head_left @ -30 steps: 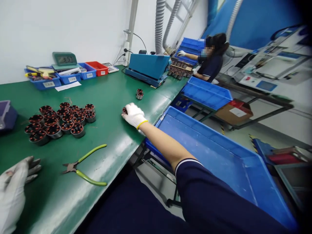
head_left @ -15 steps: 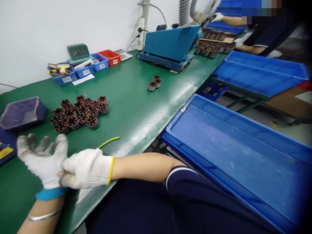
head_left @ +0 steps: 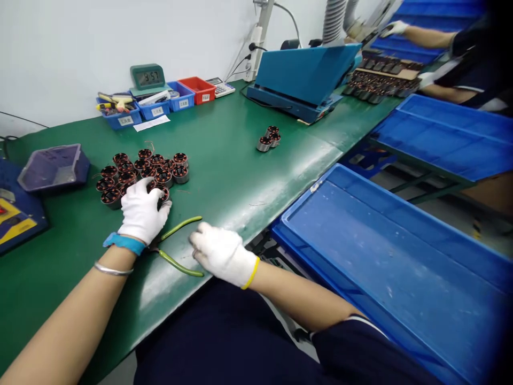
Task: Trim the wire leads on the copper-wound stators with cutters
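Note:
My left hand (head_left: 142,211), in a white glove with a blue wristband, reaches into the front of a cluster of copper-wound motor stators (head_left: 126,178). Its thumb and fingers close around one stator (head_left: 164,192), which they partly cover. Green-handled pliers (head_left: 181,266) lie on the table by my left wrist with their handles spread; the jaws are largely hidden. My right hand (head_left: 222,252), also gloved, hovers just right of the handles. Its fingers are curled in, apart from the pliers, with nothing visible in them.
Three more stators (head_left: 269,140) stand mid-table before a blue machine (head_left: 306,75). Small bins (head_left: 124,121) and a clock (head_left: 147,77) line the wall. A purple bin (head_left: 56,168) is at left, a large blue tray (head_left: 385,256) at right. A co-worker's gloved hand (head_left: 395,28) shows behind.
My hands have come apart; before, the right held the left's glove near the wrist. The left has moved forward onto a stator, the right rightward beside the pliers. The view has shifted left.

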Action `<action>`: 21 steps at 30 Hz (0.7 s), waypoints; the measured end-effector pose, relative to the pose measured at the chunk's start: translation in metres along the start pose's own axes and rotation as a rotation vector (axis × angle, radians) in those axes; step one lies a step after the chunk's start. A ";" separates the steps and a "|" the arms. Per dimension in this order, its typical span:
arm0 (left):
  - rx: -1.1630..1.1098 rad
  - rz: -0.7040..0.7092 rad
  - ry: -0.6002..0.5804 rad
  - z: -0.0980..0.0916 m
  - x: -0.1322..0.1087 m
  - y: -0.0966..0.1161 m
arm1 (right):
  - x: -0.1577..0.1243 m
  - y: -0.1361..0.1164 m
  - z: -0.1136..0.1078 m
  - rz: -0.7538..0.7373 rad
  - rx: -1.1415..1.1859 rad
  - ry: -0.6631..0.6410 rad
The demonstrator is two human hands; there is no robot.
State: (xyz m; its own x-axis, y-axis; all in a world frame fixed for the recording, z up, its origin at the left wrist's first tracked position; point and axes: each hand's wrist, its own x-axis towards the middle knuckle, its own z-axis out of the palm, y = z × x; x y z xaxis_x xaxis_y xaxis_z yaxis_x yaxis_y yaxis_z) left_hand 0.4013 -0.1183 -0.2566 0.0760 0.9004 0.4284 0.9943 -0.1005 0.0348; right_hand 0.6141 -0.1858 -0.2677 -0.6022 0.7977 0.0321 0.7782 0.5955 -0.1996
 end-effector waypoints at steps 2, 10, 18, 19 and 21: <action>-0.061 0.008 0.051 -0.007 -0.016 -0.005 | -0.005 0.007 0.000 0.042 0.053 0.053; -0.139 -0.133 0.026 -0.063 -0.123 -0.037 | -0.009 -0.026 -0.001 -0.172 -0.031 -0.100; -0.339 -0.499 -0.076 -0.052 -0.153 -0.035 | 0.017 -0.007 -0.002 0.167 0.036 0.103; -0.387 -0.515 -0.078 -0.052 -0.154 -0.035 | 0.021 -0.013 -0.002 0.124 0.113 0.129; -0.477 -0.506 -0.101 -0.052 -0.154 -0.037 | 0.031 -0.033 -0.003 0.026 0.313 0.053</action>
State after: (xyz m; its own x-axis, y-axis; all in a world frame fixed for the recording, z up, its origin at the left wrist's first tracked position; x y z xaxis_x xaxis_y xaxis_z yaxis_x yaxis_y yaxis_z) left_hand 0.3486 -0.2753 -0.2774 -0.3580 0.9181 0.1700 0.7697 0.1872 0.6103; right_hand 0.5705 -0.1807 -0.2571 -0.5662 0.8210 0.0728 0.6954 0.5232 -0.4927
